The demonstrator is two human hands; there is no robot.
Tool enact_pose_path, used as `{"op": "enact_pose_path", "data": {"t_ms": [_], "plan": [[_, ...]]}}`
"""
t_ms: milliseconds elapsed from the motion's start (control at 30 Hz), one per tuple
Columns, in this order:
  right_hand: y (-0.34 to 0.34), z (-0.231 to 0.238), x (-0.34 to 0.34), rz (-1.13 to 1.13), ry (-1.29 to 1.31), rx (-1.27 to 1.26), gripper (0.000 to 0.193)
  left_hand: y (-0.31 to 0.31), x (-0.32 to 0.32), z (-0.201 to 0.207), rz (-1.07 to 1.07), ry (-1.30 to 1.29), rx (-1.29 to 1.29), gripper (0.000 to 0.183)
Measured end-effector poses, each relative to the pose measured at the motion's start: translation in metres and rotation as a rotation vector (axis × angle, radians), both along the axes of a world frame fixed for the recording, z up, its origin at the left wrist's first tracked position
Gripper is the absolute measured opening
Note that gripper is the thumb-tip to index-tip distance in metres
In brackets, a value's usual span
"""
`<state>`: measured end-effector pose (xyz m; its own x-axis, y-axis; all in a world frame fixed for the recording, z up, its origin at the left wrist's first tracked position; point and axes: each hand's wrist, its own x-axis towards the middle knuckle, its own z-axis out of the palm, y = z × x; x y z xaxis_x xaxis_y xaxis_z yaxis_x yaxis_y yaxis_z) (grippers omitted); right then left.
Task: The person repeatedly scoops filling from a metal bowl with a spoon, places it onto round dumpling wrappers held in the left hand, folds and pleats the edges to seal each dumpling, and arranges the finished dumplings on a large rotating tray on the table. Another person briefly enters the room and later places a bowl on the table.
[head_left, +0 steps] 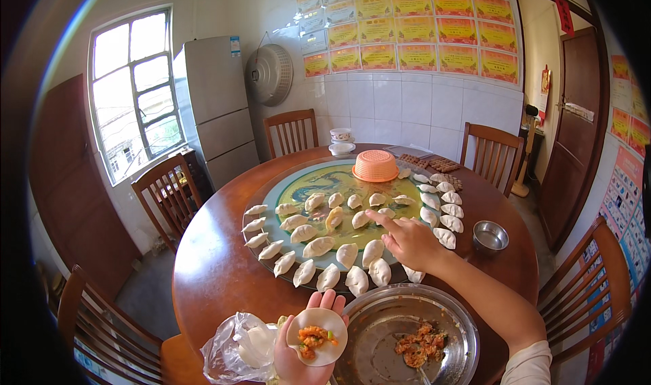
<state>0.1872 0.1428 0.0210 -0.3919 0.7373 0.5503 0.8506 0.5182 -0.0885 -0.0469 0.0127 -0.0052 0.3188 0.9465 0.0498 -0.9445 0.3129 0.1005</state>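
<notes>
My left hand (303, 358) is palm up at the near edge of the table, with a round dumpling wrapper (332, 353) lying on its palm and fingers. Orange filling with green bits (312, 340) sits in the middle of the wrapper. Over the glass turntable (271, 198), my right hand (409, 241) reaches in from the right, index finger stretched out toward a dumpling (360, 219) and the other fingers partly curled. Nothing shows in it. Folded dumplings (319, 247) stand in curved rows around that hand. Below it is a steel basin (363, 358) with minced filling (422, 344) and a spoon.
A clear plastic bag (224, 348) holding pale wrappers lies beside my left hand. A small steel bowl (489, 236) stands at the right. Farther back are an upturned orange basket (375, 166) and white bowls (341, 148). Wooden chairs (489, 153) surround the round table (217, 249).
</notes>
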Motion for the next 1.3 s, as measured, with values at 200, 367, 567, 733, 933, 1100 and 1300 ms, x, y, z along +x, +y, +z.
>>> {"op": "enact_pose_path", "data": {"t_ms": [200, 367, 567, 733, 933, 1100, 1300], "plan": [[0.0015, -0.0003, 0.0008, -0.029, -0.001, -0.018, 0.057, 0.0, 0.0003, 0.0003, 0.004, -0.008, -0.015, 0.047], [0.0, 0.0005, 0.0012, -0.042, 0.002, -0.025, 0.059, -0.0011, -0.0008, -0.0008, -0.044, -0.116, 0.079, 0.059], [-0.0007, -0.0006, 0.0028, -0.036, 0.015, -0.009, 0.058, -0.0014, -0.0012, -0.0023, -0.037, -0.087, 0.087, 0.06], [0.0003, -0.0012, 0.0054, -0.046, 0.018, -0.032, 0.059, -0.0012, -0.0013, -0.0032, -0.042, -0.125, 0.062, 0.059], [-0.0002, -0.0015, 0.0066, -0.056, 0.021, -0.039, 0.059, -0.0012, -0.0017, -0.0034, -0.078, -0.222, 0.033, 0.058], [-0.0015, -0.0018, 0.0057, -0.006, 0.057, 0.01, 0.056, -0.0018, -0.0017, -0.0025, -0.104, -0.272, 0.02, 0.058], [-0.0021, -0.0014, 0.0051, -0.004, 0.068, 0.007, 0.056, -0.0019, -0.0015, -0.002, -0.102, -0.271, 0.034, 0.058]]}}
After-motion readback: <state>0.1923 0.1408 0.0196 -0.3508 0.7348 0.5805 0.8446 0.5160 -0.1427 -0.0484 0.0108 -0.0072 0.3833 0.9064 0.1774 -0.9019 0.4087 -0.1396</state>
